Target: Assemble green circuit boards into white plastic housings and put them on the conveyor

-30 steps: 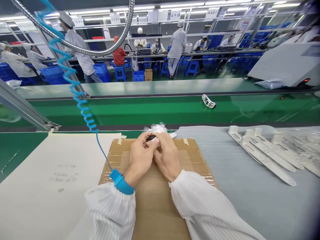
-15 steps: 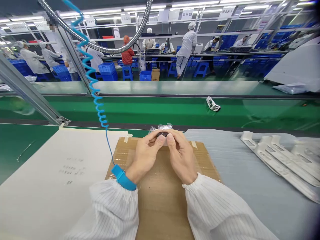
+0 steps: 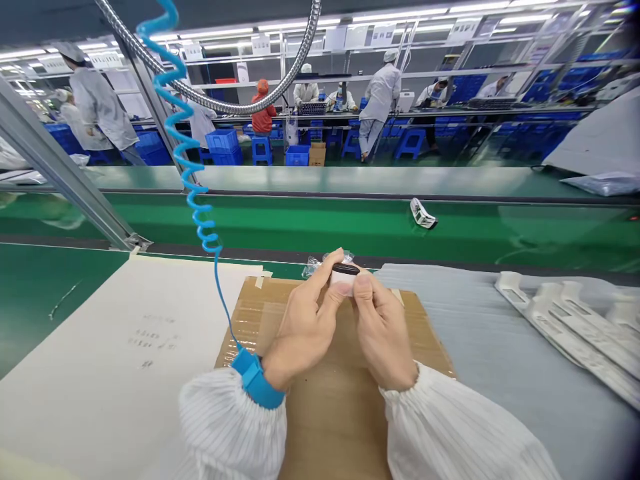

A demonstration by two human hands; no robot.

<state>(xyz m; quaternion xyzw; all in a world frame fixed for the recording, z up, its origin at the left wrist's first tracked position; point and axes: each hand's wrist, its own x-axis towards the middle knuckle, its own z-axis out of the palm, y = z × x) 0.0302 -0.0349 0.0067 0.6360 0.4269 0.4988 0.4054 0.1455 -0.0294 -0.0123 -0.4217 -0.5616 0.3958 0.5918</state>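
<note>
Above the far part of a cardboard sheet, my two hands hold a small white piece with a black top edge. My left hand grips it between thumb and fingers from the left. From the right, my right hand pinches it with the thumb in front. Fingers cover much of the piece, so its exact kind cannot be told. A blue wrist strap with a coiled blue cord is on my left wrist. Crumpled clear plastic lies just beyond my hands.
Several white curved plastic parts lie on grey foam sheeting at right. Left is a white paper sheet with handwriting. Another white part sits on the green conveyor belt. A metal post rises at left; people work beyond.
The held piece has been tipped up, so its white side now shows below the black edge. Both hands sit slightly further right in view. At far left, a person in white has shifted position.
</note>
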